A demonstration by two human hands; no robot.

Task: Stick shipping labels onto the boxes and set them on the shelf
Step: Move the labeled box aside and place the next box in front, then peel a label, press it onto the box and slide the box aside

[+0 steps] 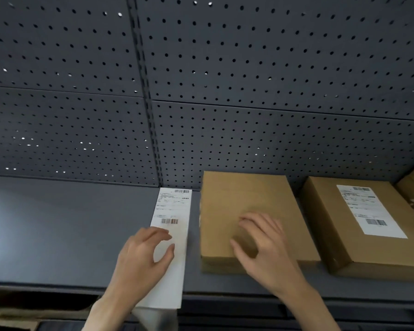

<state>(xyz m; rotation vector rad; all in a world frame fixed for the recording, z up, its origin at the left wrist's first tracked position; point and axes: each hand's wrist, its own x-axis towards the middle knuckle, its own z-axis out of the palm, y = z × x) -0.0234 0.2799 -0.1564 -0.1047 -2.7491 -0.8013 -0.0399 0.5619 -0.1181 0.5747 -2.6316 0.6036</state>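
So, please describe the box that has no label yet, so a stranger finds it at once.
Look at the grey shelf under the pegboard wall. The unlabelled box lies flat under the right hand. Unlike the labelled box on its right, its top is plain brown.

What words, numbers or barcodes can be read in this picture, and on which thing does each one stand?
No text can be read as words; all print is too small and blurred.
Label strip under the left hand: barcodes and lines of print, unreadable.
Label on the right box: barcodes and lines of print, unreadable.
Middle box under the right hand: no print visible.
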